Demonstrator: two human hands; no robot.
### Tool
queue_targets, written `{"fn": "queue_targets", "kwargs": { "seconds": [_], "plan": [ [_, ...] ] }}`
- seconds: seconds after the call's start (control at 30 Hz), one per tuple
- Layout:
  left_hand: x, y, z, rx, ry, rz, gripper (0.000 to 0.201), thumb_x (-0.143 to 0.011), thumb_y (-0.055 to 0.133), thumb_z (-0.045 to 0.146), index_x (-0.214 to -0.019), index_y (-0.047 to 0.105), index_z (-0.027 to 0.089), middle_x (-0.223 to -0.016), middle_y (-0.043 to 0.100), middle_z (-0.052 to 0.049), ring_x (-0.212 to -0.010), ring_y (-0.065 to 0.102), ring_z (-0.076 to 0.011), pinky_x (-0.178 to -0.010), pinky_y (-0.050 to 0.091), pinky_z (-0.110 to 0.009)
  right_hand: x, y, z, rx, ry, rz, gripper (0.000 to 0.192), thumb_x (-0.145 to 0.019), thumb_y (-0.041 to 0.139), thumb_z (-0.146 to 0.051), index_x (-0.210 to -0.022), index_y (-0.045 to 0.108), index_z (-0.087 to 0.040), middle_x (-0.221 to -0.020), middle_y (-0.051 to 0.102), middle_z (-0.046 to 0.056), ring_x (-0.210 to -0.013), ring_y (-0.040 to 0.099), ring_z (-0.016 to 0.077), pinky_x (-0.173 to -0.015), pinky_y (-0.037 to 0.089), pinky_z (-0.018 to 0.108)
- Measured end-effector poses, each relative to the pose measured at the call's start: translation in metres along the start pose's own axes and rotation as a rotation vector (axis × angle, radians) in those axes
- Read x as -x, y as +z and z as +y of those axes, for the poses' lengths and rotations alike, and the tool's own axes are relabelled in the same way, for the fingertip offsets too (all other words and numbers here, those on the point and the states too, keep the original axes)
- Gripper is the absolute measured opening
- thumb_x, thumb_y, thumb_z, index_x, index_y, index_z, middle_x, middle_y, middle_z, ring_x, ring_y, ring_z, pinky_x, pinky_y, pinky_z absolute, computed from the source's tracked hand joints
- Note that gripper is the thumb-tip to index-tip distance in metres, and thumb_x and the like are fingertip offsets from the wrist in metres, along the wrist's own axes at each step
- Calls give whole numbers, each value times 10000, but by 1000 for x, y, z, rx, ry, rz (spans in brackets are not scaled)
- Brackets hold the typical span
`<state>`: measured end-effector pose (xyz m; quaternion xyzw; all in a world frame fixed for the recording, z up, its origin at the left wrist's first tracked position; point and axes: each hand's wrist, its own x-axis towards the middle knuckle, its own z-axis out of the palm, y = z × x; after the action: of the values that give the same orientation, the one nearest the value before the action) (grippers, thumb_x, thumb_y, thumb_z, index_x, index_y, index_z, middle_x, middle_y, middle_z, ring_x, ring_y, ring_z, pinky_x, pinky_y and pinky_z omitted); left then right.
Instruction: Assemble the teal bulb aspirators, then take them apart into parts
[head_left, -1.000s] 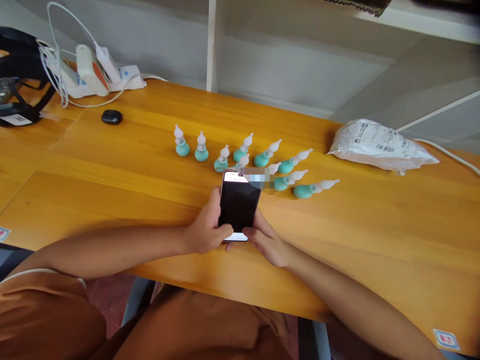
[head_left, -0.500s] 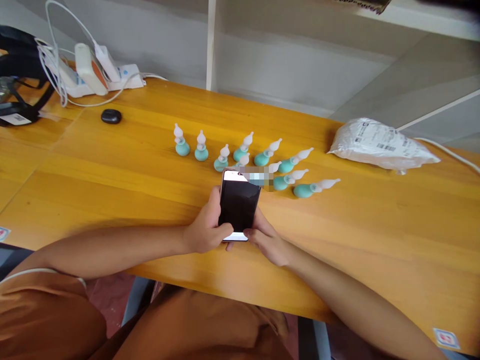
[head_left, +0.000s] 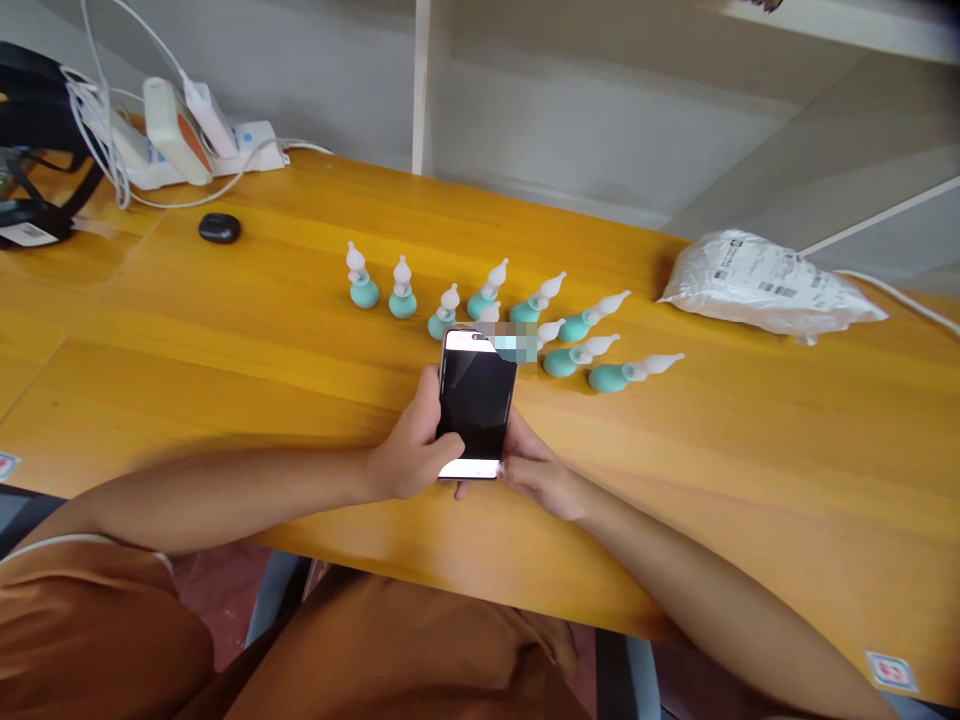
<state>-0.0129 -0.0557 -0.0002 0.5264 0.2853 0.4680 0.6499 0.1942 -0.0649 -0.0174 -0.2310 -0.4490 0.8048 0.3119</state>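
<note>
Between my two hands is a smartphone, held upright over the table with its face towards me. Its screen is mostly black, with white bands at top and bottom. My left hand grips the left side, its thumb lying across the lower screen. On the lower right edge, my right hand is closed around the phone, with fingers partly hidden behind it. Just beyond the phone stand several small teal bulbs with whitish pointed tips, such as this nasal aspirator. A blurred patch and the phone's top partly cover the nearest ones.
A white plastic parcel lies at the back right. At the back left are a power strip with plugs and cables, a small black case and a black strapped object. A shelf wall borders the wooden table.
My right thumb has shifted slightly off the screen's lower corner towards the phone's right edge. The phone stays in both hands, and the view has moved a little.
</note>
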Motion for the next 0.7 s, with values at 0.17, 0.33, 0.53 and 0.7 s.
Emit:
{"fn": "queue_targets", "kwargs": {
  "seconds": [0.17,0.33,0.53,0.7],
  "plan": [
    [1,-1,-2,8,-17,-38,421,-876,609,113,-1220,407,247,-1054,595,-6,-658,590,-89,-496,502,-211,-1,1,-2,58,-10,0,555,-992,727,-226,-1468,457,-317,-1386,718,55,-965,799,225,-898,722,541],
    [4,-4,-10,-18,-4,-29,417,-890,613,149,-1240,411,247,-1109,585,-25,-742,612,-116,-521,537,-209,-1,-1,-1,59,-6,-6,604,-971,749,-269,-1494,450,-310,-1489,675,106,-1088,777,269,-893,732,567],
    [4,-4,-12,10,20,-47,422,-921,606,163,-1284,416,263,-1147,582,-36,-770,655,-143,-533,594,-249,1,-3,5,22,-27,-16,639,-956,713,-223,-1524,438,-319,-1475,684,93,-1093,784,262,-890,735,545],
    [7,-1,-10,164,-71,-109,360,-1014,578,234,-1302,368,284,-1200,556,-40,-662,689,-127,-443,618,-270,1,-2,5,-2,8,9,706,-920,643,-180,-1572,416,-330,-1550,651,91,-1186,768,289,-897,743,556]
  ]
}}
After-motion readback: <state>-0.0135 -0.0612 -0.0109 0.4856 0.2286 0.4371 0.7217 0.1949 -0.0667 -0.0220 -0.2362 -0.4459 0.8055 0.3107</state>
